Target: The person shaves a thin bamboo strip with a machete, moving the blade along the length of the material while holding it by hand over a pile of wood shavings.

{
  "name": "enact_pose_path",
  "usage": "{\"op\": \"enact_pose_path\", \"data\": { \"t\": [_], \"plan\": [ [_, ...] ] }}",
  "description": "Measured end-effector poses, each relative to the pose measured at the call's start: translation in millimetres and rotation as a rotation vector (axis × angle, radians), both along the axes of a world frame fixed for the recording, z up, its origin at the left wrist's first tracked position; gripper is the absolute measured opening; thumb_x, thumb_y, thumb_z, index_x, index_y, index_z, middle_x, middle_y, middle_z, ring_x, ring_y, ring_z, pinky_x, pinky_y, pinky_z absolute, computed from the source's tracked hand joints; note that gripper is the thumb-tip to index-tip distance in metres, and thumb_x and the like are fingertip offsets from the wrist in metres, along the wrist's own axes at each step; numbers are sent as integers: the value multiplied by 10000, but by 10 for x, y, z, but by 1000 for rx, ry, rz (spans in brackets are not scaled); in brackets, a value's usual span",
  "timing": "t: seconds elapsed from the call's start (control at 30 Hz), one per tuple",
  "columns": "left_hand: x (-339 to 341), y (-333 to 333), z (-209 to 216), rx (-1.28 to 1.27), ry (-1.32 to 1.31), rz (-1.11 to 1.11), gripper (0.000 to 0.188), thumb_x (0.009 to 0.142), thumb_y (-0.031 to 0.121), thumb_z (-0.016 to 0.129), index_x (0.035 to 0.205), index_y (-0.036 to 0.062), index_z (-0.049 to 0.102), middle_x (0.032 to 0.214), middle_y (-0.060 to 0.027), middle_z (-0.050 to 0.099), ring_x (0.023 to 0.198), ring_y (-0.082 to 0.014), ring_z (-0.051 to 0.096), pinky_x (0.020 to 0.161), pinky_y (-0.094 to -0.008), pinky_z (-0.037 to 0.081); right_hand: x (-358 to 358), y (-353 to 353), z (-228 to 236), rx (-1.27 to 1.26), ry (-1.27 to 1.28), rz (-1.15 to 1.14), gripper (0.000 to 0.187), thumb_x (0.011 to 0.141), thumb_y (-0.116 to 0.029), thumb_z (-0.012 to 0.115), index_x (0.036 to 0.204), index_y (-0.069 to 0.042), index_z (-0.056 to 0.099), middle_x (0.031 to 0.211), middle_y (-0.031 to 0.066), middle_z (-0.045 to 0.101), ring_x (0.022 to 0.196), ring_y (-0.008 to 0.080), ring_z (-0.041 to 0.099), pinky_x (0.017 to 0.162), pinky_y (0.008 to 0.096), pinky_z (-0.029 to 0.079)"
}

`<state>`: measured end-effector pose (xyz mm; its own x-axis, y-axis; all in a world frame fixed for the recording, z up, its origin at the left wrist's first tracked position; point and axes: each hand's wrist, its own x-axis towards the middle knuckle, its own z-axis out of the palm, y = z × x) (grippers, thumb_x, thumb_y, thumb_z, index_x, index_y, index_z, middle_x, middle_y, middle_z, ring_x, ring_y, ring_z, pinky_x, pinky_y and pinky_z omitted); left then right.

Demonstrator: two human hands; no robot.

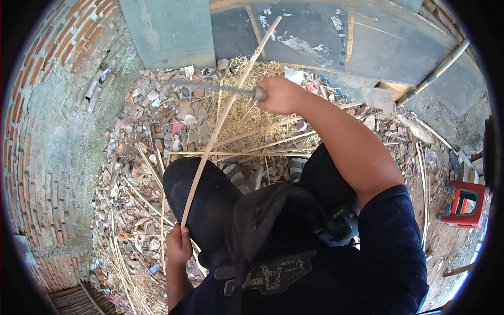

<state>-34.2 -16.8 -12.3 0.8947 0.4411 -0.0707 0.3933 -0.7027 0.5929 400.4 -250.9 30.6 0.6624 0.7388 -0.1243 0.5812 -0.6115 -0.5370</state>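
Pinching the lower end of the pale strip (207, 152), your left hand (179, 247) is at lower left of centre. The strip slants to the upper centre, where the blurred blade (205, 85) crosses it; contact I cannot tell. Your right hand (283, 95) grips the handle (259, 94): better use light, shallow strokes.

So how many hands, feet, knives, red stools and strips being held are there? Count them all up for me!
Hands: 2 (left hand, right hand)
Feet: 2 (left foot, right foot)
Knife: 1
Held pale strip: 1
Red stool: 1
Total: 7
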Motion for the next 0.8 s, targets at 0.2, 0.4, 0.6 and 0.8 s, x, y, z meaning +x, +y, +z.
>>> {"op": "enact_pose_path", "data": {
  "t": [0.2,0.4,0.6,0.8],
  "plan": [
    [22,34,-69,-145,-78,-11,484,1052,401,438,838,-24,527,555,-116,487,535,-163,482,503,-364,371,-160,55,72,-59,-80,231,184,841,-206,618,957,-90,700,845,146,688,845,287,683,790,433,543],
    [45,-38,69,-85,-31,13,487,1053,400,435,818,-20,511,552,-125,482,516,-188,484,492,-375,364,387,-128,-294,73,-175,-116,250,832,-215,603,999,-51,691,889,167,678,870,337,676,848,466,534],
    [54,-41,101,-66,-1,-4,512,1052,419,421,816,-26,511,593,-150,502,551,-237,498,530,-388,380,113,-101,-41,16,2,-79,247,869,-245,583,973,-42,677,856,169,668,853,322,673,827,470,538],
    [18,48,-40,-54,-67,-7,496,1038,425,452,807,-10,514,555,-151,512,502,-264,527,491,-391,386,-157,-4,47,2,-147,244,156,797,-246,653,885,-122,687,826,124,685,808,332,667,744,473,522]
  ]
}}
